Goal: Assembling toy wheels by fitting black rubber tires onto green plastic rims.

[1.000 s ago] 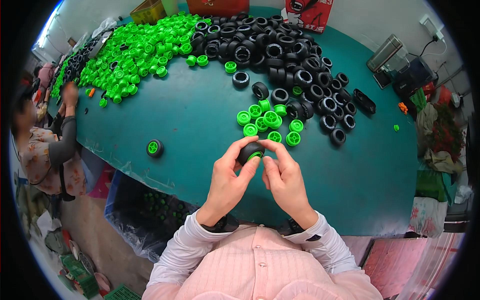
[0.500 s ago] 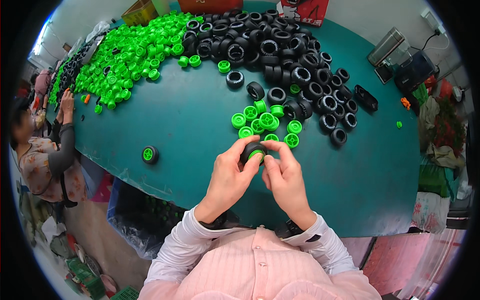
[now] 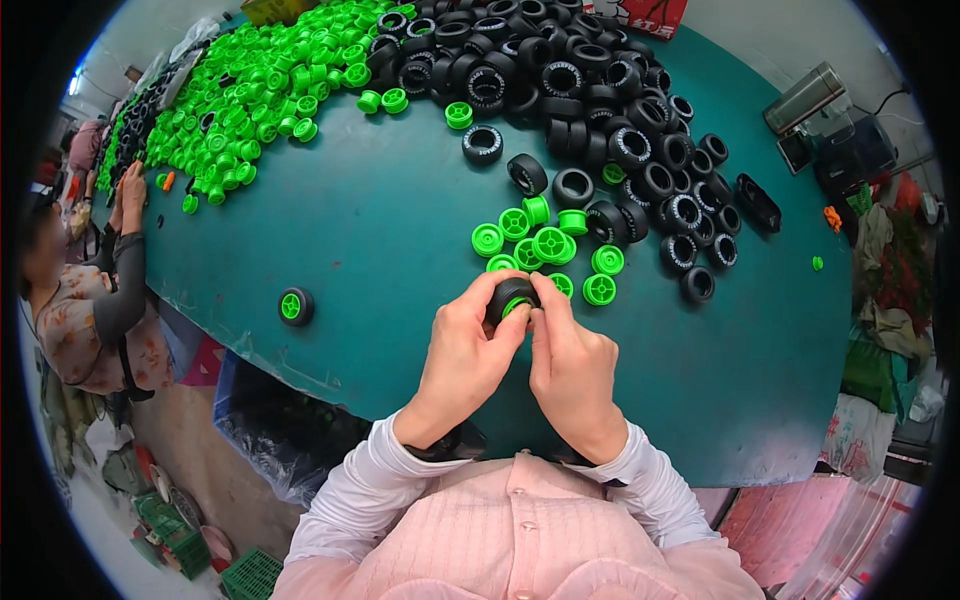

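Both my hands meet over the table's near middle around one small black toy tire (image 3: 513, 291). A green wheel rim (image 3: 515, 305) sits partly inside it. My left hand (image 3: 465, 350) grips the tire's left side, its thumb pressed on the rim. My right hand (image 3: 570, 365) pinches the right side with thumb and forefinger. Just beyond my fingers lies a loose group of green rims (image 3: 549, 244). To the left a finished-looking wheel (image 3: 296, 306), a green rim inside a black tire, lies alone on the table.
A large heap of green rims (image 3: 270, 90) covers the far left of the green table (image 3: 400, 230); black tires (image 3: 560, 80) pile up beside it. A dark oblong tray (image 3: 758, 203) lies at right. Another person (image 3: 95, 290) works at the left edge. A plastic-lined blue bin (image 3: 290, 430) stands below.
My right fingers have straightened and closed in along the tire's right side. The rim shows less than before. The whole view has shifted slightly.
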`<state>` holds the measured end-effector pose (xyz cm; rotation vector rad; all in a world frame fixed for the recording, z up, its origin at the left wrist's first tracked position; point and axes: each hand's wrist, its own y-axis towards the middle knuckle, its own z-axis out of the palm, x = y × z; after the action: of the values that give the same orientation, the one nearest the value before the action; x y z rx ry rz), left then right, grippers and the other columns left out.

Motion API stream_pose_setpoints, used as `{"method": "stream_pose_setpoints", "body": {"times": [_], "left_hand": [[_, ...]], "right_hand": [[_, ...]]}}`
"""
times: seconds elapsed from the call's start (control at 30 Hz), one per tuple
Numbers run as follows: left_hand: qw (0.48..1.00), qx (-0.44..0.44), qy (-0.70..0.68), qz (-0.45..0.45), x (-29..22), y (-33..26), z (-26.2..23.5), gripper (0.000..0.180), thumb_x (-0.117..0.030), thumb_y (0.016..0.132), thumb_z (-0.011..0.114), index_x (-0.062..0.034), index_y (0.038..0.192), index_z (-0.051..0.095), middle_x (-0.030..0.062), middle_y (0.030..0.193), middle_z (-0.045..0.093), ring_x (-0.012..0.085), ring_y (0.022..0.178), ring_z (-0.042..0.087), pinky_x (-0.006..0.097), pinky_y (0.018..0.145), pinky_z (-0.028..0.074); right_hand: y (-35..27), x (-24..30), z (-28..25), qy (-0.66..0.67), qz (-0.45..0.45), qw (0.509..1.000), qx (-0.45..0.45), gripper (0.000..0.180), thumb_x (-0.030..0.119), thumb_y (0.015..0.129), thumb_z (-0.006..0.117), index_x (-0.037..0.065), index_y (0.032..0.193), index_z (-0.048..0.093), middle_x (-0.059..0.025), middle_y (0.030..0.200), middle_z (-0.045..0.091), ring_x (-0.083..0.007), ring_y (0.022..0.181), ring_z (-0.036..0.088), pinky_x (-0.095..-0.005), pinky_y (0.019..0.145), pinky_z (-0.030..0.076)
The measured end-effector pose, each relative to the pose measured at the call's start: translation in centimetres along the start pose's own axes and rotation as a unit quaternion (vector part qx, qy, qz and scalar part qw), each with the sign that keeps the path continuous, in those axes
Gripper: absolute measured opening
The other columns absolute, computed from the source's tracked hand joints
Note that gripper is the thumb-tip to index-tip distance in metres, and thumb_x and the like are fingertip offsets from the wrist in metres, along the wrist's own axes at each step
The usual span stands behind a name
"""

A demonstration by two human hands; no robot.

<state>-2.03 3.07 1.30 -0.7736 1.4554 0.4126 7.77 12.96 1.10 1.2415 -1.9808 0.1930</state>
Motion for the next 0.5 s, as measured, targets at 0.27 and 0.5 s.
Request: {"method": "stream_pose_setpoints", "body": {"times": [0.27,0.5], "left_hand": [[0.985,-0.065,-0.054,0.152,0.3,0.4,1.4,0.043,0.001,0.094,0.061,0.0009,0.136,0.054,0.0134,0.111,0.07,0.0161,0.099,0.069,0.029,0.085,0.056],[0.998,-0.045,-0.018,0.035,-0.4,0.5,0.8,0.04,0.004,0.096,0.057,0.0025,0.136,0.053,0.0059,0.108,0.065,0.007,0.09,0.063,0.022,0.081,0.055]], "right_hand": [[1.2,-0.9,-0.9,0.13,0.085,0.987,0.039,0.032,0.005,0.097,0.055,0.007,0.129,0.055,-0.0155,0.073,0.069,-0.0357,0.062,0.068,-0.0447,0.053,0.049],[1.3,-0.6,0.1,0.058,0.051,0.997,0.021,0.033,0.006,0.096,0.057,0.004,0.129,0.055,-0.0169,0.072,0.069,-0.0349,0.061,0.068,-0.0435,0.051,0.049]]}}
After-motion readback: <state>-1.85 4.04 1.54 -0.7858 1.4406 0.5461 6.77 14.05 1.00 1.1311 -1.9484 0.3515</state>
